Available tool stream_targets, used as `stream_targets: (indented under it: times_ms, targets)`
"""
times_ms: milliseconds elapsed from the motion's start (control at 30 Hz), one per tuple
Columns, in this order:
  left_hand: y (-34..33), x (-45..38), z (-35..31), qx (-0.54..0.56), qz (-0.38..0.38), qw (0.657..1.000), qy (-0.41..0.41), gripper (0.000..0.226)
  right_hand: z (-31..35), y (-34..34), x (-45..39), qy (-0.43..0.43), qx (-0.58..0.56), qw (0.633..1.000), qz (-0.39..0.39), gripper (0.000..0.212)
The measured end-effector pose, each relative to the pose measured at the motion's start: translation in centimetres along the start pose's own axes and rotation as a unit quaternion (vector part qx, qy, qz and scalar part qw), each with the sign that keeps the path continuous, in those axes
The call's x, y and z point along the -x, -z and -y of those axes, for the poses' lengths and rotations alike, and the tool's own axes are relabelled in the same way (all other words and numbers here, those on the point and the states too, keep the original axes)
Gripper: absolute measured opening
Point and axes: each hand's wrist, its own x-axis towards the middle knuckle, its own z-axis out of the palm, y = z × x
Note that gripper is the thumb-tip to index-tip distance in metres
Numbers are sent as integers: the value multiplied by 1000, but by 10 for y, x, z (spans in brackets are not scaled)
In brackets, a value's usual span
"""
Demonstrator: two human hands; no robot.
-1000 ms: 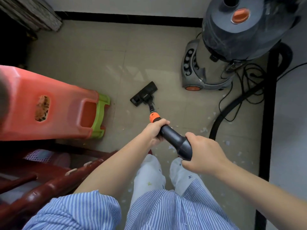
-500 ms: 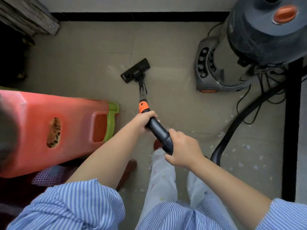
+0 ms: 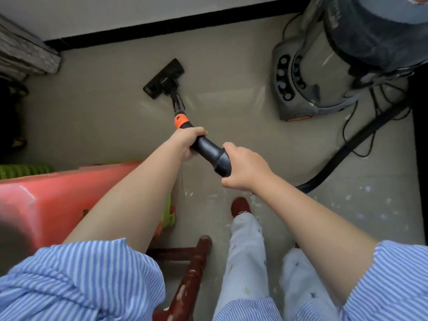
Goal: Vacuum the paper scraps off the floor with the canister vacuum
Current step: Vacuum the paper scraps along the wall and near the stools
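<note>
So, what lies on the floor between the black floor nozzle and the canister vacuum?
In the head view, only bare beige floor lies between the floor nozzle and the canister vacuum; no scraps show there.

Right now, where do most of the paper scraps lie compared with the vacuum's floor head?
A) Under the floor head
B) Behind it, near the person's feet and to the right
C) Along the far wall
B: the paper scraps speckle the floor near the red shoe and rightward, while the floor head sits farther ahead on bare tile.
</note>
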Motion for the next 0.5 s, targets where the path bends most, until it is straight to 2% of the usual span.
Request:
stream_targets:
  times_ms: [333, 500]
  targets:
    - [-58, 66, 63, 18, 16, 1000, -16, 21, -47, 6, 102, -25, 8, 1000, 9, 48]
    - [-90, 106, 102, 5, 32, 999, -2, 18, -78, 3, 162, -18, 19, 1000, 7, 40]
